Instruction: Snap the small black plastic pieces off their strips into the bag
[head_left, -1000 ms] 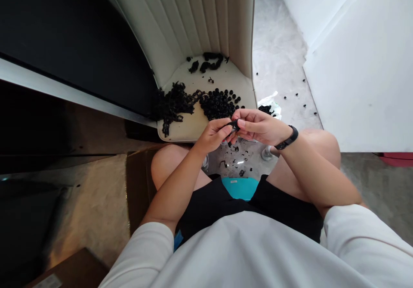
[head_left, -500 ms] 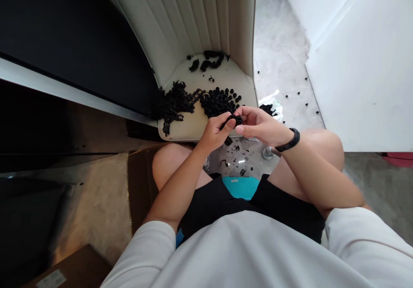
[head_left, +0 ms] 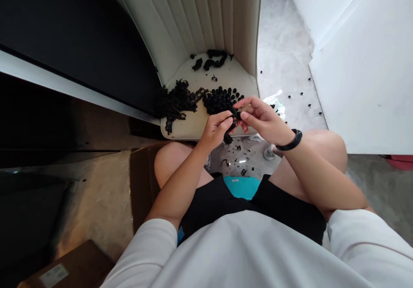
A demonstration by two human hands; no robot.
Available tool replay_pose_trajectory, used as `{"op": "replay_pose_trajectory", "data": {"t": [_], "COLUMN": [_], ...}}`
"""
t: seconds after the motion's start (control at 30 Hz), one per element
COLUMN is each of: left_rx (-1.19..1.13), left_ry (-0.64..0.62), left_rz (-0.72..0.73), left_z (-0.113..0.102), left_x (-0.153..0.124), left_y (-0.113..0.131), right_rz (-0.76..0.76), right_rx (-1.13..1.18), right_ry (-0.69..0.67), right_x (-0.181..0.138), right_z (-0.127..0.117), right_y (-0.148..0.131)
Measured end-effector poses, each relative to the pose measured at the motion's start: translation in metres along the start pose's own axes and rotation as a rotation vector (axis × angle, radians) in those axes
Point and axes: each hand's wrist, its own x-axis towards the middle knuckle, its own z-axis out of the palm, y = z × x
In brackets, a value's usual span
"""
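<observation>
In front of the chair seat's near edge, my left hand (head_left: 217,128) is closed on a black rubbery strip (head_left: 228,138), whose lower end hangs below the fingers. My right hand (head_left: 266,122) pinches a small round black piece (head_left: 238,115) between thumb and index finger, right beside the left fingertips. Whether this piece is still joined to the strip I cannot tell. Beyond my hands lies a pile of small black ring-shaped pieces (head_left: 219,100) on the seat. A tangled heap of black web-like scraps (head_left: 180,100) is to its left.
The cream chair (head_left: 187,126) stands before my knees. Thick black rubbery pieces (head_left: 215,60) lie at its back. A white plastic bag (head_left: 276,103) is right of the seat. Black bits dot the floor (head_left: 280,42). A cardboard box (head_left: 80,264) sits at lower left.
My right hand has shifted its grip and now pinches a small round piece at the strip's end. The right fingers have spread and lifted. The whole view has shifted slightly.
</observation>
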Motion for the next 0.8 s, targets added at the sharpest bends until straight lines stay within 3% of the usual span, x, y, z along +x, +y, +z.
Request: {"op": "replay_pose_trajectory", "data": {"t": [0.23, 0.3, 0.57, 0.7, 0.8], "left_rx": [0.058, 0.099, 0.139, 0.237, 0.181], "left_ry": [-0.054, -0.059, 0.028, 0.03, 0.054], "left_rz": [-0.042, -0.039, 0.004, 0.06, 0.035], "left_z": [0.0, 0.002, 0.004, 0.001, 0.002], "left_x": [-0.003, -0.001, -0.001, -0.002, -0.002], "left_y": [0.003, 0.005, 0.012, 0.014, 0.014], "right_rz": [-0.182, -0.2, -0.091, -0.124, -0.161], "right_rx": [-0.436, -0.458, -0.351, -0.468, -0.507], "right_ry": [-0.13, -0.156, -0.019, -0.094, -0.157], "right_x": [-0.003, -0.004, -0.002, 0.001, 0.002], "right_z": [0.001, 0.002, 0.004, -0.001, -0.004], "right_y": [0.0, 0.003, 0.002, -0.001, -0.004]}}
